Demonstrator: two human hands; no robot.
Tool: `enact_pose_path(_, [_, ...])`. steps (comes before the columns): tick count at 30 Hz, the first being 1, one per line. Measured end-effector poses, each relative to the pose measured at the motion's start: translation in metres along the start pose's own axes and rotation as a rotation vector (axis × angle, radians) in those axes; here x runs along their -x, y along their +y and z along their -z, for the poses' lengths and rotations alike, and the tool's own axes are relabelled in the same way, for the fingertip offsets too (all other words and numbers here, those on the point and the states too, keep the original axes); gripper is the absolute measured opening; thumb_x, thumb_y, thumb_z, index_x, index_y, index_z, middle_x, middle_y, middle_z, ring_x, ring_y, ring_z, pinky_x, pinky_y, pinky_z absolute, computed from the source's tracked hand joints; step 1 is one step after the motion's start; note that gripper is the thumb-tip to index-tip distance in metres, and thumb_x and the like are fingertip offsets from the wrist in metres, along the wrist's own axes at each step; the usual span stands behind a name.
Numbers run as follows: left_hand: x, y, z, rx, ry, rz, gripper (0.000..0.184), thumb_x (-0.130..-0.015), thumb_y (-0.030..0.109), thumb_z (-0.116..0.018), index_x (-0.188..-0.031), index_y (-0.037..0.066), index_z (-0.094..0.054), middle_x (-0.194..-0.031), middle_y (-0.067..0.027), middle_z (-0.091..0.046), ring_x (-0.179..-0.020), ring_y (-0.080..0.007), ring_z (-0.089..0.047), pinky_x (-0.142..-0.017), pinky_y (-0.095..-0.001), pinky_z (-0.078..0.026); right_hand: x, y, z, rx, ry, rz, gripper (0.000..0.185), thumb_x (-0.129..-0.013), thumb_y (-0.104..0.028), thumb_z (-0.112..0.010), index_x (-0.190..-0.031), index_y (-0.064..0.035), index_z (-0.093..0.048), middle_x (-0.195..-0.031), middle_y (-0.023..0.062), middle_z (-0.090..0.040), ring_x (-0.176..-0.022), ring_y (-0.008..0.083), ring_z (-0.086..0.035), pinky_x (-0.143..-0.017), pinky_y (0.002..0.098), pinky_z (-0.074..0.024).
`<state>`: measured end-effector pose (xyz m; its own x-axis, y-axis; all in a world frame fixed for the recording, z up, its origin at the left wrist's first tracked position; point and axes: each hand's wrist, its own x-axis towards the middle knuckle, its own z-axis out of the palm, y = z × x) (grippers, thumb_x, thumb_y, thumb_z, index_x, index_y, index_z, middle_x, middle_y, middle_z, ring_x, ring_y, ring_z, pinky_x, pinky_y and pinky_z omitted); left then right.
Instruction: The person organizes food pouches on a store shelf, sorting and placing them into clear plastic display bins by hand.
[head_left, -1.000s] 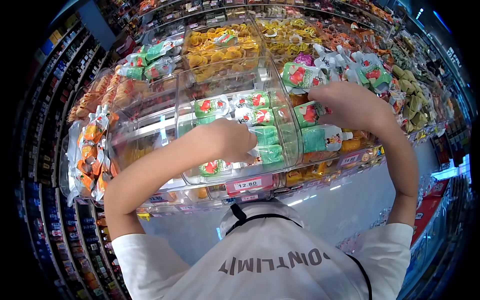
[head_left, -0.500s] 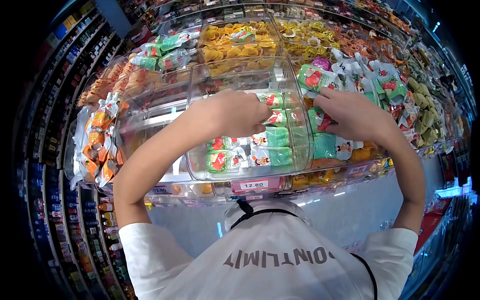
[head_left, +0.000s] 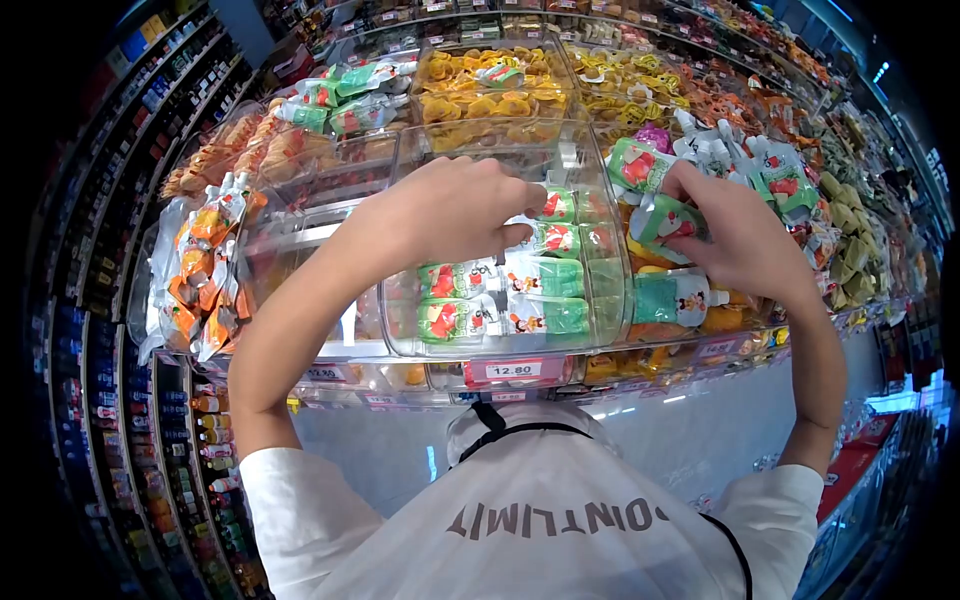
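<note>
1. Stocked shelves (head_left: 110, 400) stand beyond the display in the head view; beneath and beside the left hand (head_left: 465, 210), a clear bin (head_left: 450, 352) keeps flat pouches (head_left: 545, 315) in rows, probably for neatness.
2. Left fingers curl loosely over them; whether they grip anything, I cannot tell.
3. Just left of the right hand's (head_left: 735, 230) palm, a green pouch (head_left: 660, 222) is pinched between partly closed thumb and fingers, seemingly for steadiness.
4. It looks glossy, tilted, printed with red fruit.

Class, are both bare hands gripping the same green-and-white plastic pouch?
No: the right hand holds a green-and-white plastic pouch, while the left hand is apart from it.
</note>
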<state>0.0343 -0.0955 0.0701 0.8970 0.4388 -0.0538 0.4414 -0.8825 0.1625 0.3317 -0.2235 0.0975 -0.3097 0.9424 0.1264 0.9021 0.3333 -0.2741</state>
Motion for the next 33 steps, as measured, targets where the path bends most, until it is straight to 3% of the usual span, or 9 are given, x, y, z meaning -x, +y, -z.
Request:
enact_pose_path(2, [-0.001, 0.003, -0.001, -0.006, 0.067, -0.032, 0.029, -0.1, 0.024, -0.07, -0.124, 0.006, -0.07, -0.114, -0.0184, -0.075, -0.106, -0.0408, -0.072, -0.089, -0.0537, -0.058, -0.005, 0.013, -0.007, -0.057, 0.183, 0.114, 0.046, -0.088, -0.007, -0.08, -0.124, 0.0001, -0.053, -0.107, 0.0251, -0.072, -0.103, 0.0489, -0.069, -0.086, 0.0477, -0.0559])
enact_pose_path(7, [-0.006, 0.02, -0.003, -0.024, 0.16, -0.036, 0.038, -0.099, 0.022, -0.071, -0.134, 0.007, -0.064, -0.128, -0.0175, -0.069, -0.115, -0.0402, -0.069, -0.093, -0.0512, -0.058, -0.019, 0.029, 0.001, -0.506, 0.205, -0.226, 0.041, -0.093, -0.019, -0.085, -0.118, -0.0029, -0.057, -0.106, 0.0107, -0.076, -0.092, 0.0084, -0.066, -0.079, 0.0315, -0.0526])
enact_pose_path(10, [-0.008, 0.027, -0.014, 0.007, 0.503, -0.19, 0.043, -0.101, 0.022, -0.07, -0.14, 0.008, -0.061, -0.141, -0.0192, -0.062, -0.125, -0.0417, -0.065, -0.1, -0.0494, -0.057, -0.027, 0.032, 0.001, -0.812, 0.205, -0.315, 0.037, -0.095, -0.022, -0.083, -0.117, -0.0032, -0.06, -0.101, 0.006, -0.075, -0.091, 0.0079, -0.067, -0.076, 0.0284, -0.0522])
enact_pose_path(15, [-0.012, 0.042, -0.005, -0.148, 0.908, -0.469, 0.07, -0.079, 0.011, -0.087, -0.144, 0.008, -0.062, -0.146, -0.019, -0.061, -0.132, -0.0397, -0.063, -0.106, -0.0523, -0.056, -0.043, 0.007, -0.011, -1.372, 0.058, -0.317, 0.029, -0.106, -0.028, -0.071, -0.12, -0.0036, -0.066, -0.102, 0.0054, -0.075, -0.083, 0.0097, -0.075, -0.069, 0.0289, -0.0641])
enact_pose_path(18, [-0.016, 0.029, -0.007, -0.128, 0.932, -0.567, 0.066, -0.081, 0.009, -0.088, -0.142, 0.007, -0.064, -0.13, -0.0171, -0.072, -0.12, -0.0371, -0.071, -0.101, -0.0447, -0.059, -0.048, -0.021, -0.015, -1.558, -0.014, -0.353, 0.026, -0.11, -0.027, -0.063, -0.122, -0.0045, -0.066, -0.101, 0.0046, -0.075, -0.081, 0.0108, -0.076, -0.066, 0.0305, -0.0644])
enact_pose_path(21, [-0.003, 0.029, -0.004, 0.32, 0.965, -0.348, 0.054, -0.086, 0.01, -0.086, -0.136, 0.006, -0.066, -0.114, -0.0119, -0.078, -0.101, -0.0305, -0.077, -0.089, -0.0355, -0.062, -0.048, -0.035, -0.016, -1.561, -0.236, -0.299, 0.047, -0.115, -0.044, -0.044, -0.129, -0.0018, -0.061, -0.1, 0.0166, -0.077, -0.077, 0.0166, -0.076, -0.058, 0.0292, -0.0621])
enact_pose_path(23, [0.002, 0.026, 0.003, 0.938, 0.899, -0.219, 0.044, -0.094, 0.011, -0.083, -0.134, 0.001, -0.065, -0.113, -0.0122, -0.079, -0.099, -0.0228, -0.077, -0.087, -0.0314, -0.062, -0.048, -0.049, -0.011, -1.48, -0.335, -0.236, 0.063, -0.115, -0.056, -0.033, -0.132, 0.0003, -0.055, -0.098, 0.0259, -0.077, -0.07, 0.0219, -0.075, -0.055, 0.0291, -0.0605])
enact_pose_path(25, [0.009, 0.021, 0.009, 1.325, 0.836, -0.139, 0.038, -0.105, 0.022, -0.076, -0.13, -0.006, -0.065, -0.113, -0.0116, -0.079, -0.101, -0.0101, -0.074, -0.084, -0.0264, -0.062, -0.051, -0.059, -0.013, -1.514, -0.324, -0.215, 0.063, -0.115, -0.058, -0.035, -0.131, -0.0004, -0.055, -0.097, 0.0259, -0.077, -0.068, 0.0222, -0.075, -0.054, 0.0292, -0.0604])
enact_pose_path(33, [0.025, -0.003, -0.001, 1.75, 0.659, -0.046, 0.037, -0.113, 0.037, -0.06, -0.127, 0.004, -0.065, -0.102, -0.0054, -0.074, -0.086, -0.0129, -0.073, -0.078, -0.0284, -0.062, -0.084, -0.083, -0.029, -1.301, -0.239, -0.125, 0.06, -0.112, -0.055, -0.053, -0.132, 0.0017, -0.051, -0.105, 0.0204, -0.073, -0.08, 0.0218, -0.076, -0.059, 0.0325, -0.0644])
